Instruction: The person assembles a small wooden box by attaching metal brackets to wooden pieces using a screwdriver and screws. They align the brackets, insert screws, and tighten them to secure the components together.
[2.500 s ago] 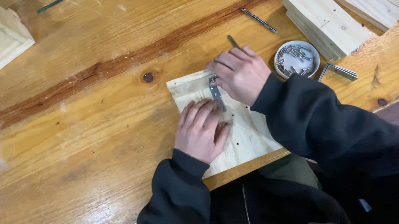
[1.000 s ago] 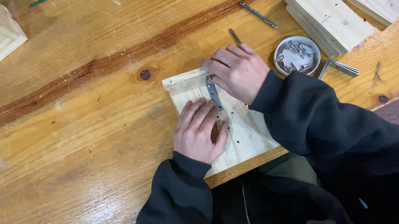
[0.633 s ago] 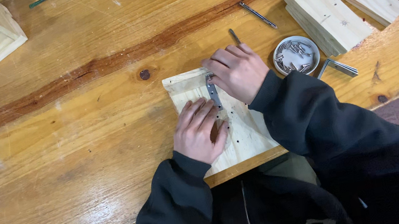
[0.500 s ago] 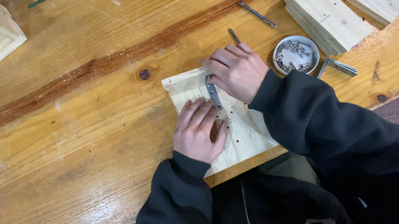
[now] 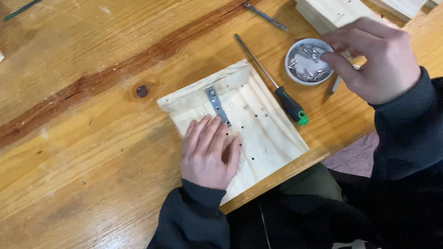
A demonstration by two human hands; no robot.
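Wooden workbench [image 5: 65,185]: pale board [image 5: 256,119] at centre is pinned flat by the open left hand [image 5: 209,153]. Right hand [image 5: 374,59], fingers curled with nothing seen held, is poised over the screw dish [image 5: 304,64] at upper right

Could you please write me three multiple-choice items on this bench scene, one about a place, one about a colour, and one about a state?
1. Where does the screwdriver lie?
A. On the bench, along the right edge of the panel
B. Inside the tin
C. In the left hand

2. What colour is the tip of the screwdriver's handle?
A. Red
B. Green
C. Yellow

3. What is the left hand doing?
A. Gripping the screwdriver
B. Lifted clear of the bench
C. Resting flat on the panel, beside the metal bracket

Answers:
1. A, since it lies on the wood just right of the panel, touched by neither hand.
2. B, since the black handle ends in a green cap.
3. C, since the palm is down with fingers spread on the panel, while the right hand is at the tin.
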